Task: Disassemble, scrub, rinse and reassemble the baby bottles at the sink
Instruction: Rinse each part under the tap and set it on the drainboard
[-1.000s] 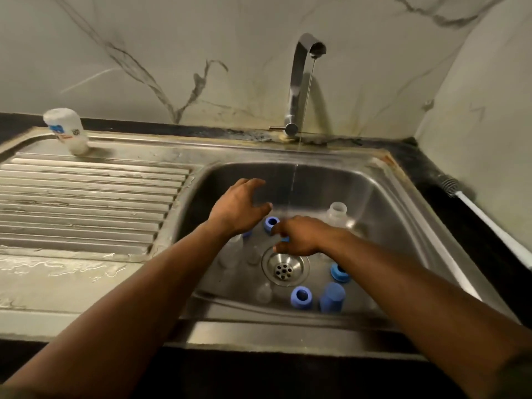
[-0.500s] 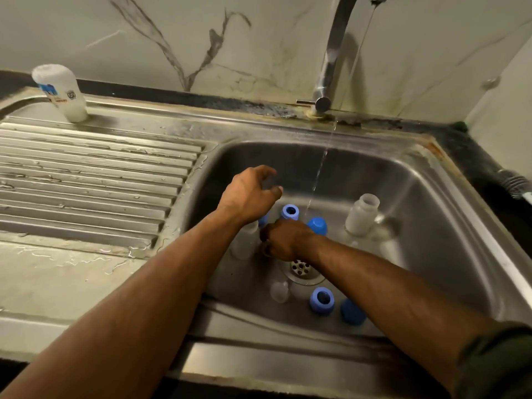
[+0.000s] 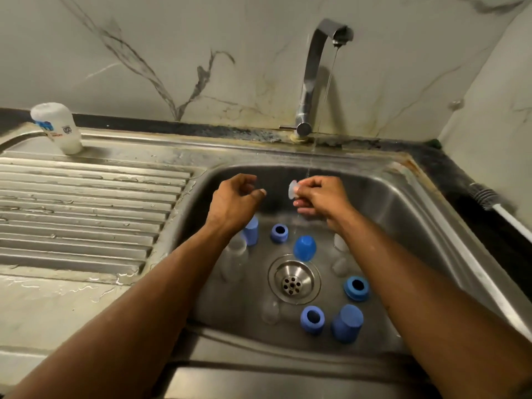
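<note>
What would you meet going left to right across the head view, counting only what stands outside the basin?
White bottle on the drainer, ribbed drainer, tap with water running, bottle brush on the right counter.

— The sink point(image 3: 426, 226) is plain grey steel, and low in the frame sit three blue rings point(image 3: 312, 318) with dark holes.

— And the caps point(image 3: 304, 248)? Same blue, solid.

— Upper left, a white bottle point(image 3: 57, 128) with a blue label. The wall point(image 3: 144, 53) is pale marble with dark grey veins.

— The nipple point(image 3: 293, 190) at centre looks clear, almost colourless.
</note>
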